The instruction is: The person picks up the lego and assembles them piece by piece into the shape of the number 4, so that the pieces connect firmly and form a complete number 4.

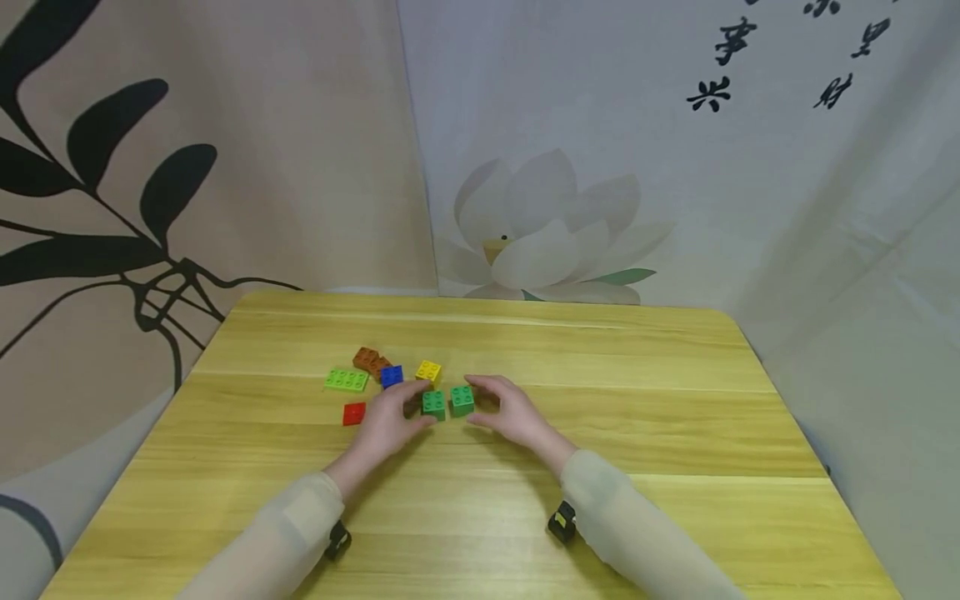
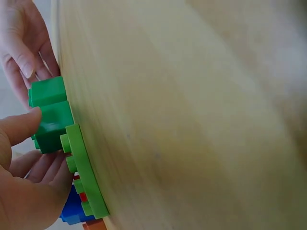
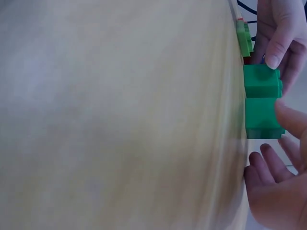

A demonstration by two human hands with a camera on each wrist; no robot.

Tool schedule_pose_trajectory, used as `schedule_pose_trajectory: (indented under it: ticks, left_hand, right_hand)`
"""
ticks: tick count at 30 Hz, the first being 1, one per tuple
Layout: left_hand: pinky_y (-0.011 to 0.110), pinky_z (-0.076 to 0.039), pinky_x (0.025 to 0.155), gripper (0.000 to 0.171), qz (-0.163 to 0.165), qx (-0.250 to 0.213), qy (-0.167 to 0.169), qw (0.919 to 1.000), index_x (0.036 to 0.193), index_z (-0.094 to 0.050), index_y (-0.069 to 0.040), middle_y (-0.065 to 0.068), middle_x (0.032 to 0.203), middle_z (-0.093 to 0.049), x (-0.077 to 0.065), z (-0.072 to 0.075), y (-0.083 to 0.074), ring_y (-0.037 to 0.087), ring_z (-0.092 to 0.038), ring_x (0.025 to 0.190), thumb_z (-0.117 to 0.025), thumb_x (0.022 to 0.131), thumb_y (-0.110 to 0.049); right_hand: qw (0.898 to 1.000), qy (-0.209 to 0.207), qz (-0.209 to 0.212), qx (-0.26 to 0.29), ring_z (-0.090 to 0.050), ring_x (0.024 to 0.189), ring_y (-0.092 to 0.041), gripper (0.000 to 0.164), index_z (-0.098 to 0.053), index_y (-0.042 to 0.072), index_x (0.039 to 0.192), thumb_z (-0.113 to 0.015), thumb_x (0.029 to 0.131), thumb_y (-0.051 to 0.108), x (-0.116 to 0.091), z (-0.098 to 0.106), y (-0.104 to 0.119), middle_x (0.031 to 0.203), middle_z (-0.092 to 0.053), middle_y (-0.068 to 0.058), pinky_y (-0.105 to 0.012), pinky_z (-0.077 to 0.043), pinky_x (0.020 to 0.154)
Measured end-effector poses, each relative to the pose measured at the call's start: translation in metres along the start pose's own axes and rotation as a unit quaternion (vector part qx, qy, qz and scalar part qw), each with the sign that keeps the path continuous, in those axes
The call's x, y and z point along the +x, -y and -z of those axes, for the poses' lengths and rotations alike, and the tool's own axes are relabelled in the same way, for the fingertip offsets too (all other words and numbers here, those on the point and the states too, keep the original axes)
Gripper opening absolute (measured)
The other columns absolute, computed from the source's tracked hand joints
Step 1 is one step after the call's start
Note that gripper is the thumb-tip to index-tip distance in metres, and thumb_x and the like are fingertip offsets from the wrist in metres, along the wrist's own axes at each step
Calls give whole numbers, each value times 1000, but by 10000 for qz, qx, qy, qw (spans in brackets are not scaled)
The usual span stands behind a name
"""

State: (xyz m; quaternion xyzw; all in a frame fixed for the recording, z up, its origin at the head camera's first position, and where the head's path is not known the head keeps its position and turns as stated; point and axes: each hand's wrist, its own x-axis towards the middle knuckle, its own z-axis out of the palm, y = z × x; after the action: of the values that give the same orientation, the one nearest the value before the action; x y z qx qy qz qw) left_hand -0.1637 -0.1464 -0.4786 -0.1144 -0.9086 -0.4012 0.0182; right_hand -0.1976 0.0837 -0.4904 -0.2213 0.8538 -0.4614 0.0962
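Two green bricks stand side by side with a narrow gap on the wooden table (image 1: 525,517): a left one (image 1: 433,404) and a right one (image 1: 462,400). My left hand (image 1: 393,417) curves loosely about the left brick, thumb on the near side and fingers on the far side. In the left wrist view, its thumb overlaps that green brick (image 2: 53,127); contact is hard to tell. Facing it, my right hand (image 1: 513,410) is spread beside the right brick. The right wrist view has its fingers apart from the right green brick (image 3: 263,119), the thumb overlapping an edge.
A yellow brick (image 1: 429,372) sits just behind the green pair. Left of it lie a blue brick (image 1: 392,376), brown bricks (image 1: 367,359), a flat lime-green brick (image 1: 347,380) and a red brick (image 1: 354,414). A printed cloth (image 1: 337,167) hangs behind the table.
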Motion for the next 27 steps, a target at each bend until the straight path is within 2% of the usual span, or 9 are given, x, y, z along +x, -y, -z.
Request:
schedule_pose_trajectory:
  ticks: [8, 15, 21, 27]
  left_hand:
    - [45, -54, 89, 46, 179, -103, -55, 9998, 124, -65, 2, 19, 122, -65, 3, -2, 0, 32, -65, 105, -81, 81, -4]
    - [39, -57, 81, 39, 260, -193, -30, 9995, 119, -68, 2, 19, 118, -66, 4, -2, -2, 29, -68, 97, -80, 82, -2]
    - [37, -57, 81, 39, 212, -292, -121, 9993, 118, -69, 2, 18, 116, -67, 1, -1, -7, 28, -68, 96, -81, 81, -2]
    - [38, -56, 84, 39, 115, -312, -179, 9993, 116, -70, -1, 14, 115, -67, -5, 2, -19, 27, -66, 98, -82, 79, -4]
  right_hand:
    - [9995, -64, -117, 292, -56, 121, -26, 52, -57, 7, 136, -75, 88, 11, 6, -4, -1, 131, -61, -9, -42, -41, 107]
    - [9988, -231, -249, 339, -60, 114, -27, 40, -62, 5, 127, -74, 89, 10, 8, -6, 0, 120, -66, -9, -41, -46, 102]
    - [9983, -271, -338, 393, -61, 112, -25, 38, -63, 5, 125, -75, 88, 9, 3, -4, -2, 118, -67, -8, -39, -47, 101]
    - [9984, -235, -255, 451, -62, 109, -27, 38, -62, 0, 124, -75, 88, 6, -10, 1, -5, 115, -67, -10, -40, -49, 97]
